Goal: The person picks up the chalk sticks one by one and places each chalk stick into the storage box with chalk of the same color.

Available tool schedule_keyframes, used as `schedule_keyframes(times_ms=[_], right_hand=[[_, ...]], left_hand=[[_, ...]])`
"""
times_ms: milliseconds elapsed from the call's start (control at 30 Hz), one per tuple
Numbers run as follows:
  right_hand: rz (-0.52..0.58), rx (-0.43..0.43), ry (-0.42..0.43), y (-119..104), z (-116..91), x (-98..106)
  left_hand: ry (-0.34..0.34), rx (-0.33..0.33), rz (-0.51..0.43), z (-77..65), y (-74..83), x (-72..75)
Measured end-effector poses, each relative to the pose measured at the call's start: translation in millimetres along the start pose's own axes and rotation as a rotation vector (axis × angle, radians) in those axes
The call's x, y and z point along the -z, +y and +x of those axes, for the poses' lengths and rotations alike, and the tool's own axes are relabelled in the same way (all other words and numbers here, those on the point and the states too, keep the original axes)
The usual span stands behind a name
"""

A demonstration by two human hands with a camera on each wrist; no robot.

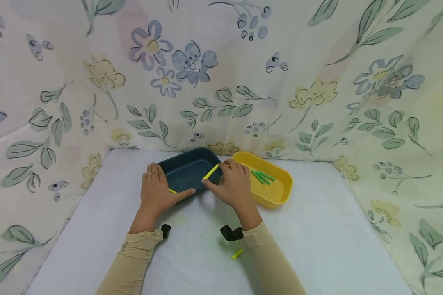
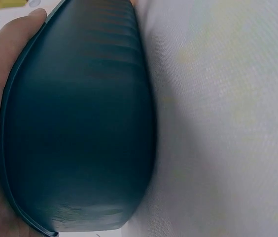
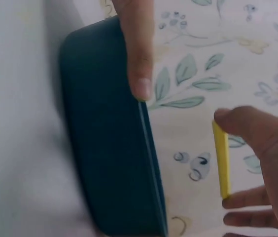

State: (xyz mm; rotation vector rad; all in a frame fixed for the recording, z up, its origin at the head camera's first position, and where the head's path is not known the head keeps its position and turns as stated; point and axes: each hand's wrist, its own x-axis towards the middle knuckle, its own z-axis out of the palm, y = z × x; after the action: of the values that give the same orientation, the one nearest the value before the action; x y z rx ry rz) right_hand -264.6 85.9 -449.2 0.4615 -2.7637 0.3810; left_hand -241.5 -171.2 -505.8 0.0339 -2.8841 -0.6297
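My left hand (image 1: 157,189) rests spread over the near left corner of a dark teal tray (image 1: 184,159), fingers straight along the left side. Its thumb lies along the near rim, touching it. Inside the tray, partly hidden by that hand, a yellow chalk stick (image 1: 172,190) shows. Over the tray's right end, my right hand (image 1: 236,184) pinches another yellow chalk stick (image 1: 211,171) lengthwise between thumb and fingertip. The right wrist view shows this held chalk (image 3: 222,163) apart from the tray wall (image 3: 104,138). The left wrist view shows mostly the tray's outer wall (image 2: 80,118).
A yellow tray (image 1: 286,190) with several green chalk sticks (image 1: 263,177) stands right of the teal tray, partly behind my right hand. A yellow chalk piece (image 1: 237,254) lies on the white tabletop (image 1: 199,262) beside my right forearm. Floral cloth (image 1: 214,82) hangs behind the table.
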Motion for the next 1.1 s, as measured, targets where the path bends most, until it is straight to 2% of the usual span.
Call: schedule_keyframes(times_ms=[133,400,567,800,1100], right_hand=[[-0.037,-0.048,-0.004,-3,6,-10],[-0.135,-0.083,-0.095,-3,9,-21],[-0.136,-0.083,-0.116,-2,8,-23],[-0.139,-0.077,-0.126,-2,6,-25],[-0.115,-0.077,-0.15,-2,4,-25]], left_hand=[[-0.001,-0.002,-0.017,0.2,0.3,-0.3],[0.002,0.003,0.003,1.6,-1.1,-3.8],[-0.015,0.011,0.011,0.4,-1.6,-1.8],[0.003,0.004,0.01,0.4,-2.8,-4.3],[-0.005,0.013,-0.011,-0.1,-2.5,-3.4]])
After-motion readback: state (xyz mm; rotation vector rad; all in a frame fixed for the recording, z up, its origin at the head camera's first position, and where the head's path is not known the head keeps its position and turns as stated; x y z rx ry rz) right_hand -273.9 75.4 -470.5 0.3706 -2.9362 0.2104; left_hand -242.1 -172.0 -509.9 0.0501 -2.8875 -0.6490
